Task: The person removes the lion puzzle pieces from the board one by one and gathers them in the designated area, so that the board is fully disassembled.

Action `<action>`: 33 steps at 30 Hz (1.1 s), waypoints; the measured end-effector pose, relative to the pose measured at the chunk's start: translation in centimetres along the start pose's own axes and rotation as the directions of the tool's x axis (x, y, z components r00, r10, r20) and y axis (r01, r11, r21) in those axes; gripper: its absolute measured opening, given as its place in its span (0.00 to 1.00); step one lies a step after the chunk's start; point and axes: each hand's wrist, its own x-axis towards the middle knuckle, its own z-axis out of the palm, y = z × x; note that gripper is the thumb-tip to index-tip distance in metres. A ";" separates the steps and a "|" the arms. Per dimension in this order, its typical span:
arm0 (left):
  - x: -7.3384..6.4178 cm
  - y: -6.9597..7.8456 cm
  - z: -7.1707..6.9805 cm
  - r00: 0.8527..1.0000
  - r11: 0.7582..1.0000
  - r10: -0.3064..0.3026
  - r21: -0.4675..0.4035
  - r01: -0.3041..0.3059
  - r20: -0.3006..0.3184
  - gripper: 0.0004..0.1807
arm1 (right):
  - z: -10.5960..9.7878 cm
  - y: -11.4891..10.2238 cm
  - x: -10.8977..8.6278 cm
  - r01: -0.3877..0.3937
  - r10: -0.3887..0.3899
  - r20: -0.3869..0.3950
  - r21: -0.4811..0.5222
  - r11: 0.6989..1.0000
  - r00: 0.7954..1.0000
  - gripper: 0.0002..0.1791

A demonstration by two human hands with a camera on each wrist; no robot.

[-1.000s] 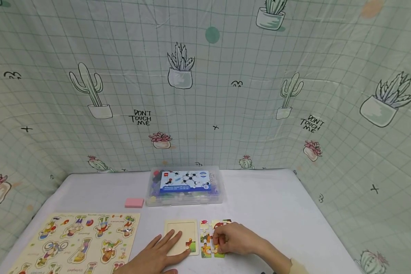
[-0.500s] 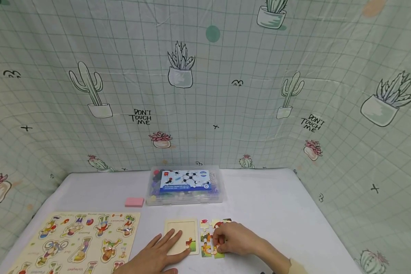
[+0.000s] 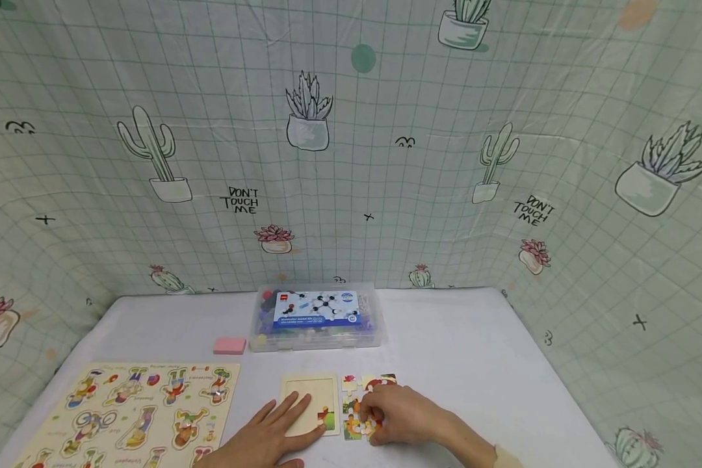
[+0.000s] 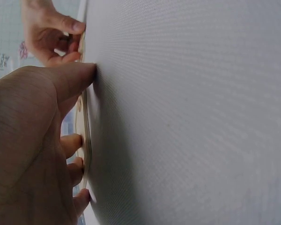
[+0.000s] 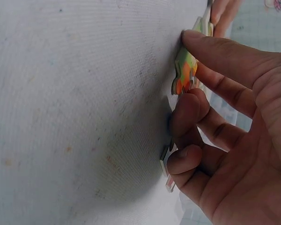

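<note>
My left hand [image 3: 272, 432] lies with spread fingers over the wooden puzzle frame [image 3: 308, 383], pressing on it. In the left wrist view the left thumb [image 4: 77, 77] touches the white tabletop at the frame's edge. One brown-and-green piece [image 3: 326, 419] sits in the frame's lower right corner. Just right of the frame, several loose jigsaw pieces [image 3: 351, 426] lie in a rough block. My right hand [image 3: 402, 414] is over that block, fingers curled. In the right wrist view its thumb and index pinch a green-and-orange jigsaw piece [image 5: 185, 70] by its edges, low at the table; the index fingertip is partly hidden.
A wooden board with sports figures [image 3: 152, 396] lies at the left. Behind the frame stands a clear plastic case with a molecular model label [image 3: 316, 318], and a pink block [image 3: 229, 346] is beside it. A patterned cloth [image 3: 357, 175] hangs behind the table.
My right hand has shifted slightly towards me, its thumb now at the near edge of the lower right piece. The left hand and the frame stay where they were.
</note>
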 end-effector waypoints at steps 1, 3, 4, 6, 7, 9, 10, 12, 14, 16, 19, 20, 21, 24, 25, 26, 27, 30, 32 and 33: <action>0.0 0.0 0.0 1.000 1.000 -0.003 -0.006 0.003 0.003 0.29 | 0.0 0.0 0.0 0.002 -0.002 0.000 0.000 1.000 1.000 0.16; 0.1 0.0 0.0 1.000 1.000 -0.010 -0.014 0.010 0.012 0.29 | 0.0 0.1 0.0 0.006 -0.006 0.001 0.001 1.000 1.000 0.15; 0.1 0.0 -0.1 1.000 1.000 -0.012 -0.017 0.013 0.016 0.29 | 0.0 0.1 0.0 0.008 -0.008 0.001 0.003 1.000 1.000 0.15; 0.1 0.0 -0.1 1.000 1.000 -0.013 -0.018 0.013 0.017 0.29 | -0.1 0.2 0.0 0.013 -0.013 -0.001 0.006 1.000 1.000 0.15; 0.1 0.0 -0.1 1.000 1.000 -0.013 -0.017 0.013 0.016 0.29 | -0.1 0.2 0.0 0.016 -0.016 -0.004 0.003 1.000 1.000 0.15; 0.1 0.0 -0.1 1.000 1.000 -0.014 -0.019 0.015 0.017 0.29 | -0.2 0.2 0.0 0.018 -0.018 -0.006 0.003 1.000 1.000 0.15; 0.1 0.0 -0.1 1.000 1.000 -0.016 -0.022 0.016 0.018 0.29 | -0.2 0.2 0.0 0.019 -0.019 -0.006 0.002 1.000 1.000 0.15; 0.1 0.0 -0.2 1.000 1.000 -0.017 -0.023 0.017 0.018 0.29 | -0.2 0.2 0.0 0.022 -0.022 -0.006 0.003 1.000 1.000 0.15; 0.1 0.0 -0.2 1.000 1.000 -0.017 -0.024 0.017 0.018 0.29 | -0.2 0.2 0.0 0.022 -0.022 -0.003 0.003 1.000 1.000 0.15; 0.1 0.0 -0.2 1.000 1.000 -0.014 -0.019 0.014 0.015 0.29 | -0.3 0.3 0.0 0.019 -0.019 -0.001 0.002 1.000 1.000 0.15; 0.2 0.0 -0.3 1.000 1.000 -0.013 -0.017 0.014 0.013 0.29 | -0.3 0.3 0.0 0.011 -0.011 0.005 0.004 1.000 1.000 0.15; 0.2 0.0 -0.4 1.000 1.000 -0.018 -0.024 0.018 0.017 0.29 | -0.3 0.3 0.0 0.008 -0.008 0.007 0.006 1.000 1.000 0.15; 0.2 0.1 -0.5 0.999 0.999 -0.026 -0.040 0.027 0.027 0.28 | -0.2 0.2 0.0 0.008 -0.008 0.008 0.007 1.000 1.000 0.15; 0.4 0.3 -0.8 0.996 0.995 -0.056 -0.080 0.061 0.066 0.29 | -0.3 0.2 0.0 0.017 -0.017 0.003 0.010 1.000 1.000 0.14; 0.5 0.4 -0.9 0.995 0.993 -0.065 -0.090 0.072 0.080 0.29 | -0.3 0.1 0.0 0.020 -0.020 0.000 0.008 1.000 1.000 0.14; 0.6 0.5 -1.0 0.992 0.991 -0.076 -0.102 0.086 0.097 0.29 | -0.3 0.1 0.0 0.026 -0.026 -0.006 0.002 1.000 1.000 0.13; 0.7 0.6 -1.0 0.991 0.990 -0.080 -0.109 0.092 0.108 0.28 | -0.4 0.0 0.0 0.031 -0.031 -0.013 -0.002 1.000 0.999 0.13; 0.8 0.7 -1.2 0.989 0.990 -0.079 -0.106 0.092 0.123 0.28 | -0.5 -0.4 0.3 0.034 -0.034 -0.028 0.003 0.999 0.999 0.11; 0.8 0.7 -1.2 0.991 0.992 -0.069 -0.099 0.081 0.119 0.27 | -0.6 -0.7 0.6 0.034 -0.034 -0.033 0.010 0.999 0.999 0.11; 0.8 0.7 -1.2 0.991 0.993 -0.063 -0.095 0.074 0.116 0.27 | -0.7 -0.9 0.8 0.031 -0.030 -0.033 0.016 0.999 0.999 0.10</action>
